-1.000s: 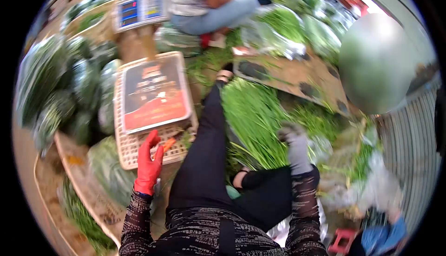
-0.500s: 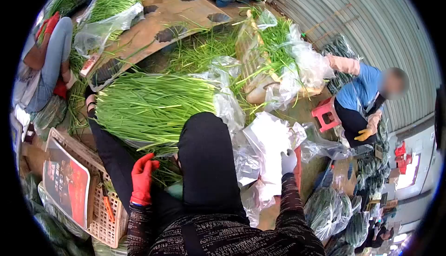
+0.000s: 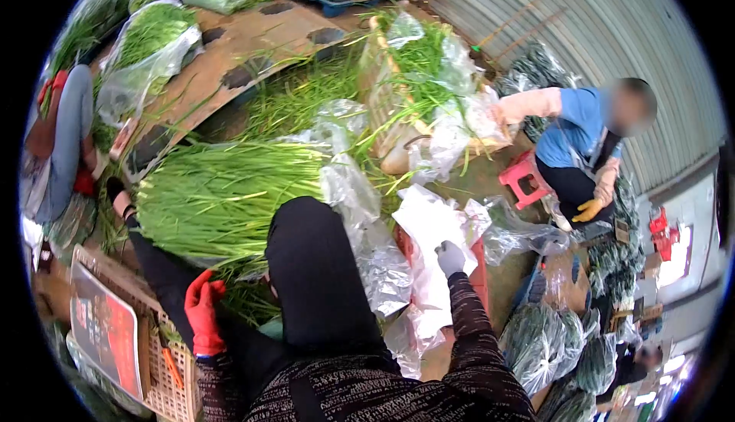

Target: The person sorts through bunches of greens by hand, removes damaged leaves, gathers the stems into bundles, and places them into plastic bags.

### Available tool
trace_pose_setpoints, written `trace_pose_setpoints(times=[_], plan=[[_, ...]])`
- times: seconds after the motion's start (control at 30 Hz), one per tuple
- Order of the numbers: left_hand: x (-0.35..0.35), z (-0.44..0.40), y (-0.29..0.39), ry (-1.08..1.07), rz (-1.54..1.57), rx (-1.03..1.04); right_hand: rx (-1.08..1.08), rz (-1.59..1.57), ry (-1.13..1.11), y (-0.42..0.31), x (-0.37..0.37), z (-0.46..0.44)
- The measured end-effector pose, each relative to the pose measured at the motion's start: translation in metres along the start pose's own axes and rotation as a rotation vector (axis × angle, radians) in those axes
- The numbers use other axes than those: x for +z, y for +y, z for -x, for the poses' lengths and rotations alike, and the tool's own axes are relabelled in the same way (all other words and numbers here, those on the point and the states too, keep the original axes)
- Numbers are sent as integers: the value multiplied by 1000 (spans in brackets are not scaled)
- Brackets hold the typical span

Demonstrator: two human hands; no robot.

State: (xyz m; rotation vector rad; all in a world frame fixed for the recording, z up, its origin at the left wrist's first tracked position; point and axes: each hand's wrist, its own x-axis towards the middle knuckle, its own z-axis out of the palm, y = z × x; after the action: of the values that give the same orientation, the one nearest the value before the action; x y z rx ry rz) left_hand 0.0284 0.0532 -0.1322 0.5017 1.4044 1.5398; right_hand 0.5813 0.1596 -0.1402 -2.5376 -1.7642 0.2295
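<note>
Left hand [image 3: 205, 311]: red glove, fingers partly open and bent, no object visible in the grasp. Position: beside the raised knee [image 3: 306, 230], near the lower edge of the bundle of long green stalks [image 3: 230, 196].

Right hand [image 3: 452, 259]: grey glove, arm extended, in contact with the white plastic [image 3: 429, 230]. Whether the fingers are closed on it cannot be determined. The white plastic lies over a red object [image 3: 479, 276]. In the earliest frame this hand was beside the green stalks; it is now at the white plastic, and the view has turned toward the right side.

The bundle lies in front of the knee, with clear plastic [image 3: 352, 192] at its right end. To the left, a slatted basket [image 3: 186, 391] carries a printed panel [image 3: 107, 338] and an orange item [image 3: 172, 367].

Beyond the bundle: loose greens [image 3: 298, 96], a bag of greens [image 3: 149, 35] and a brown board with dark openings [image 3: 245, 27]. At left, a person in jeans [image 3: 67, 139] is partly in view. At right, a co-worker in blue [image 3: 570, 135], beside a pink stool [image 3: 524, 180], extends one arm to plastic [image 3: 452, 135] by a container of greens. A corrugated wall [image 3: 589, 39] stands behind.
</note>
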Motion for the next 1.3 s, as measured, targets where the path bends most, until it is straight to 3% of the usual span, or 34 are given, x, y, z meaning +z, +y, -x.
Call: trace_pose_setpoints(times=[0.03, 0.07, 0.13, 0.2, 0.27, 0.3, 0.33, 0.37, 0.43, 0.5, 0.53, 0.57, 0.63, 0.67, 0.7, 0.77, 0.8, 0.87, 0.9, 0.97, 1.0, 1.03, 1.07, 1.1, 1.13, 1.2, 1.27, 1.3], plan=[[0, -1, 2, 23, 18, -16, -127, -184, 185, 20, -11, -7], [-1, -2, 2, 49, 32, -34, -108, -445, 323, 42, -24, -16], [-11, -12, -8, 16, 105, -12, 57, -1280, 519, 89, -36, -42], [-4, -13, -1, 26, 107, -14, -46, -1087, 499, 25, -179, 16], [6, -15, 3, 10, 101, 2, -39, -1411, 632, 38, -192, 16], [9, -15, 7, 16, 85, 20, -211, -742, 352, 74, -181, -1], [8, -16, 10, 4, 91, 30, -499, -130, 256, 110, -169, -18], [6, -17, 12, -19, 98, 42, -495, -133, 274, 110, -183, -16], [11, -17, 23, -13, 130, 45, -390, -118, 725, 81, -261, -24], [2, -16, 30, -25, 134, 93, -338, -718, 981, 17, -329, 9], [1, -18, 33, -32, 155, 146, -356, -1324, 986, -25, -354, 21], [0, -16, 37, -29, 160, 150, -364, -1326, 992, -5, -354, -4], [0, -12, 41, 3, 162, 145, -601, -898, 575, 42, -335, -69], [-3, -6, 44, 42, 160, 127, -213, -328, 137, 7, -331, -61], [-5, -2, 46, 20, 187, 144, -388, -498, 349, 0, -328, -70], [-8, 4, 49, 51, 188, 148, -369, -851, 578, -59, -361, -45], [-6, 6, 54, 54, 189, 145, -431, -569, 610, -89, -371, -25], [34, 33, 93, 3, 81, 215, -563, -769, 419, -142, -346, 11], [61, 57, 123, -110, -70, 228, -508, -866, 239, -163, -322, 30], [98, 72, 130, -553, 78, 119, -528, -906, -115, -213, -275, 84], [115, 89, 150, -840, -1, 219, -720, -695, -70, -222, -244, 96], [133, 99, 141, -943, -73, 345, -710, -740, -100, -238, -217, 123], [146, 109, 137, -921, -193, 426, -792, -715, -272, -250, -201, 140], [157, 106, 117, -745, -287, 584, -622, -1009, -541, -265, -188, 164], [158, 98, 106, -535, -358, 771, -1126, -709, -249, -266, -181, 155], [155, 83, 86, -531, -240, 357, -968, -909, 50, -255, -160, 144], [145, 85, 89, -519, -205, 416, -987, -829, 75, -232, -138, 116], [142, 88, 89, -537, -181, 466, -947, -917, -62, -217, -119, 100]])
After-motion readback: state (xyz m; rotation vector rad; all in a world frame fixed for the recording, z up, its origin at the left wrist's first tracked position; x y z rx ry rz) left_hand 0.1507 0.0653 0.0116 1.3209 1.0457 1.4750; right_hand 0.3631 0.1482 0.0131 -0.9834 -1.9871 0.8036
